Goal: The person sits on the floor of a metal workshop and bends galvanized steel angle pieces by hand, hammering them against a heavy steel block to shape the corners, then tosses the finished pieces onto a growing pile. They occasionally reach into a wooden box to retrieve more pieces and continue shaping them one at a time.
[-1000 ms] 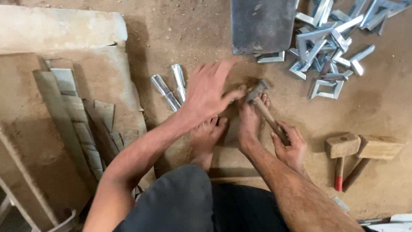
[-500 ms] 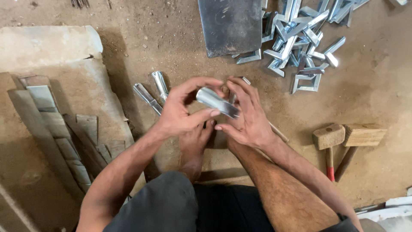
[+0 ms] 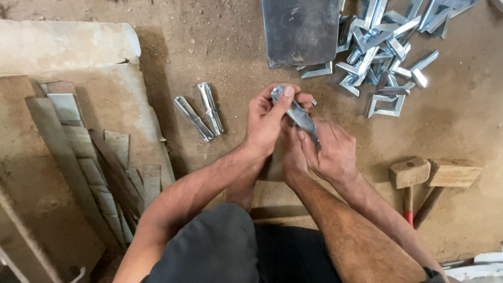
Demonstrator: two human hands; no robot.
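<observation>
My left hand is gripping the upper end of a folded metal strip, while my right hand is pinching its lower end above the dirt floor. I am seeing two finished pieces lying left, a heap of metal brackets upper right, and two wooden mallets right.

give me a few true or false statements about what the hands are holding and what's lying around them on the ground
1. Both the left hand and the right hand grip one shiny metal piece. True.
2. Two similar metal pieces lie on the ground to the left of the hands. True.
3. The two wooden mallets are in the hands. False: they lie on the ground to the right.
4. The heap of metal brackets sits at lower left. False: it is at upper right, beside a dark metal plate.
</observation>
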